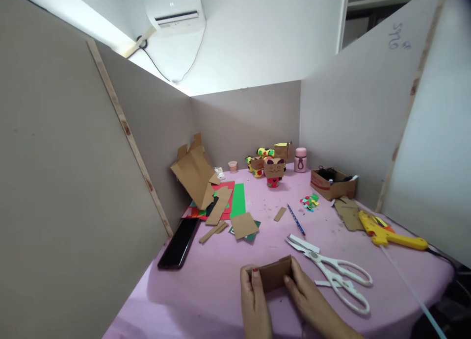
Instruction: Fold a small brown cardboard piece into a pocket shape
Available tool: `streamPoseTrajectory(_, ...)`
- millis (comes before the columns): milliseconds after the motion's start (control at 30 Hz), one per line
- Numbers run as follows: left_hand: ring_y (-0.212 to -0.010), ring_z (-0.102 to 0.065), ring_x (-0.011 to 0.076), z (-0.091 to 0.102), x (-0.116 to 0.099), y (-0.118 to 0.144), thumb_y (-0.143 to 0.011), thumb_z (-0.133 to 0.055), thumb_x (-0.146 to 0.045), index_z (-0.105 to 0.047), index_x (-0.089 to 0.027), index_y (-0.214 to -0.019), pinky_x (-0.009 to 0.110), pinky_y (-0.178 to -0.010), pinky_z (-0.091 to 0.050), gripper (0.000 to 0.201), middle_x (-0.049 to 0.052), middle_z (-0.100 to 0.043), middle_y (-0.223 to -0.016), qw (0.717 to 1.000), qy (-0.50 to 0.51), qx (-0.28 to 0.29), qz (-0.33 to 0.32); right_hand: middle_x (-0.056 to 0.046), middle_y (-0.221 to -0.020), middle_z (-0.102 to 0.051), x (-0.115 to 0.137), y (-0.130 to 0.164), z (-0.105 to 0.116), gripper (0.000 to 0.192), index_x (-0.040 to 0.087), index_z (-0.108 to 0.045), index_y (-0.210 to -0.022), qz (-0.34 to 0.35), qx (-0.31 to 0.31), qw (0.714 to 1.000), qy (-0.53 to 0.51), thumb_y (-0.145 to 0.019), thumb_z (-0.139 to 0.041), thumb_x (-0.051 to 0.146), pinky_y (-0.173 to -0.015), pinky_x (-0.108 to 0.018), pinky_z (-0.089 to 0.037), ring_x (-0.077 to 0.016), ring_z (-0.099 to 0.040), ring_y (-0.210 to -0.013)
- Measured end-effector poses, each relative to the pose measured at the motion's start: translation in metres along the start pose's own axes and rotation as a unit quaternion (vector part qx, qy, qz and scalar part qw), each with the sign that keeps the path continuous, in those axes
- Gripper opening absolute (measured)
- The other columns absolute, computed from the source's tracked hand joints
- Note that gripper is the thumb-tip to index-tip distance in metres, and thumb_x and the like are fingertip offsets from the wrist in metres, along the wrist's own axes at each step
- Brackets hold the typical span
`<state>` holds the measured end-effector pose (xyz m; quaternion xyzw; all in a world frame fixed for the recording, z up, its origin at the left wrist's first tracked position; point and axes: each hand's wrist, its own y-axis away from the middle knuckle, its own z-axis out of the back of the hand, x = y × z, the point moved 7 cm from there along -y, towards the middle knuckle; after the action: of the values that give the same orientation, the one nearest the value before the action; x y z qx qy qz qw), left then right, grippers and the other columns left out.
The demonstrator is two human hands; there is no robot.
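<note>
Both hands hold a small folded piece of brown cardboard low over the front of the table. My left hand grips its left end, the thumb lying along the near face. At the right end my right hand pinches it between thumb and fingers. The cardboard's far side is hidden. Just right of my right hand lie white-handled scissors, their blades apart. A blue pencil and a small cardboard strip are beyond the hands.
A yellow glue gun with a long glue stick lies at right, near a box of black items. Paper scraps, a cardboard figure and a pink flask stand farther back. A phone and cardboard sheets are left.
</note>
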<state>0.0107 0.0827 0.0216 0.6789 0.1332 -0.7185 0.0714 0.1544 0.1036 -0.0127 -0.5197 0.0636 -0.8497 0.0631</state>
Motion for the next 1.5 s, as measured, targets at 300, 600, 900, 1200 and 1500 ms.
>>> streamPoseTrajectory(300,-0.1,-0.054,0.0238,0.007,0.01,-0.014,-0.084,-0.042,-0.048,-0.05,-0.019,-0.1,0.032,-0.087,-0.04,0.034,0.009,-0.06,-0.104,0.999,0.005,0.038,0.0,-0.017,-0.127,-0.056,0.015,-0.004,0.005,0.046,0.01,-0.041,-0.127,0.027,0.023,0.999,-0.009,-0.086,-0.032,0.03,-0.104,-0.033,-0.036,-0.0198,-0.039,-0.129)
streamPoseTrajectory(600,-0.09,-0.061,0.0246,0.001,0.001,-0.025,-0.081,-0.053,-0.036,-0.057,-0.014,-0.096,0.035,-0.081,-0.047,0.028,0.013,-0.068,-0.098,0.986,0.04,0.156,-0.036,-0.019,-0.13,-0.054,0.017,-0.007,0.008,0.051,0.008,-0.038,-0.131,0.027,0.031,0.999,0.003,-0.084,-0.034,0.028,-0.1,-0.039,-0.04,-0.0249,-0.044,-0.126)
streamPoseTrajectory(900,-0.09,-0.06,0.0239,0.001,0.001,-0.023,-0.083,-0.05,-0.033,-0.057,-0.015,-0.098,0.034,-0.082,-0.046,0.025,0.011,-0.068,-0.097,0.984,-0.008,0.163,-0.064,-0.018,-0.138,-0.045,0.038,-0.01,0.039,0.049,0.011,-0.036,-0.133,0.097,0.004,0.99,0.098,-0.085,-0.037,0.023,-0.106,-0.048,-0.029,-0.027,-0.037,-0.128)
streamPoseTrajectory(1200,-0.075,-0.057,0.0238,0.006,-0.048,-0.018,-0.08,-0.052,-0.027,-0.06,-0.022,-0.077,0.035,-0.072,-0.043,0.01,0.006,-0.064,-0.076,0.967,-0.124,0.144,-0.173,-0.007,-0.076,-0.067,0.086,-0.011,0.05,0.024,0.02,-0.067,-0.082,0.197,0.055,0.968,0.148,-0.087,-0.044,0.021,-0.07,-0.038,-0.046,-0.0242,-0.058,-0.075)
streamPoseTrajectory(1500,-0.115,-0.051,0.0271,-0.009,-0.023,-0.015,-0.088,-0.039,-0.035,-0.045,-0.013,-0.118,0.039,-0.094,-0.041,0.037,0.019,-0.054,-0.126,0.976,-0.01,0.199,-0.086,-0.009,-0.093,-0.073,0.03,0.0,0.017,0.03,0.018,-0.067,-0.102,0.045,0.034,0.964,-0.26,-0.085,-0.051,0.037,-0.084,-0.041,-0.048,-0.0261,-0.066,-0.09)
